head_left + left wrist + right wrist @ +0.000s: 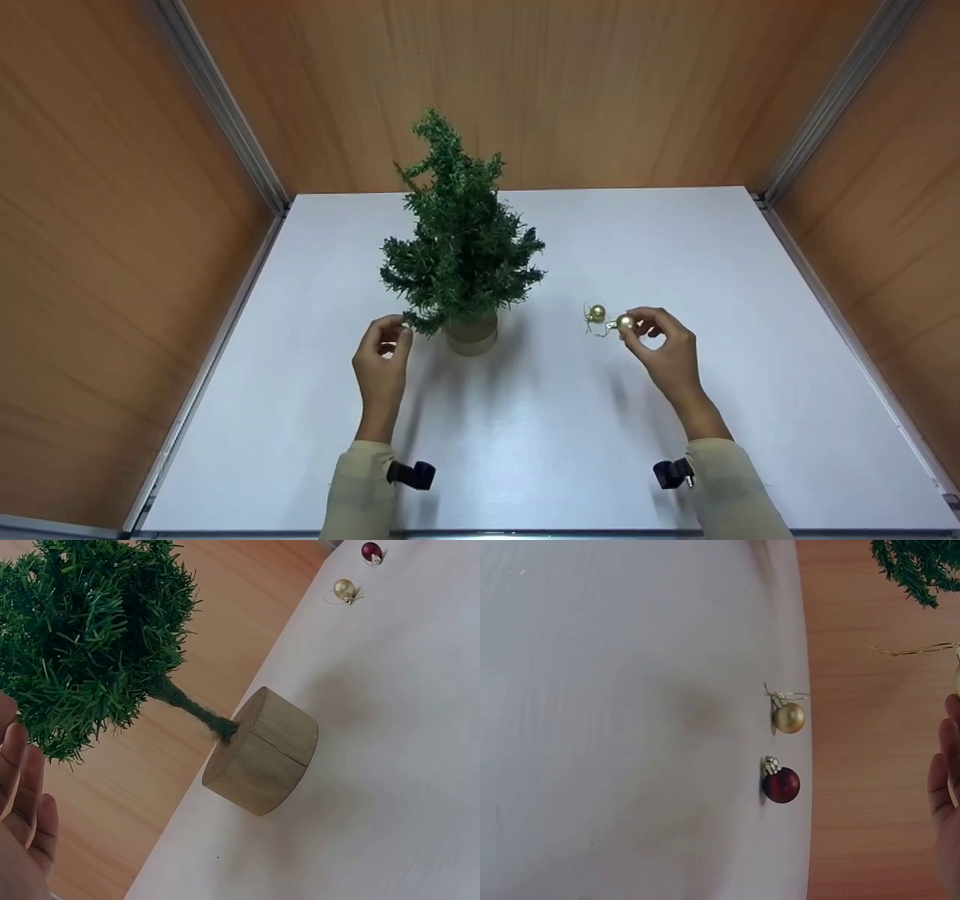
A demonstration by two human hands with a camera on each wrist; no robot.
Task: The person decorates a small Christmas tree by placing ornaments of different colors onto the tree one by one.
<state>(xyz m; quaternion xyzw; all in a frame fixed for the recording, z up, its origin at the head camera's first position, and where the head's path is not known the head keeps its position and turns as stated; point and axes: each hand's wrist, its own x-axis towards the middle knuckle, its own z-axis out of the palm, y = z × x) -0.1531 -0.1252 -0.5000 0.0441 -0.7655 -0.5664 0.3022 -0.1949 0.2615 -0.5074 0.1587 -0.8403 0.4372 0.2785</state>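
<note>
A small artificial Christmas tree [461, 232] stands upright on a round wooden base [274, 757]. My left hand [382, 360] is at its lower left branch, thumb and forefinger tips close together; whether they pinch the branch is unclear. In the left wrist view several fingers [28, 780] show beside the foliage. My right hand [667, 349] pinches a gold bauble [625, 322] above the table, its gold string [919, 652] sticking out. A second gold bauble [789, 718] lies on the table next to a dark red bauble [781, 785], which the head view hides.
The white table [540, 450] is bounded by wood-grain panels [562, 90] at the back and both sides, with grey metal strips [225, 112] at the corners. Each sleeve [360, 487] carries a small black camera [412, 475] at the wrist.
</note>
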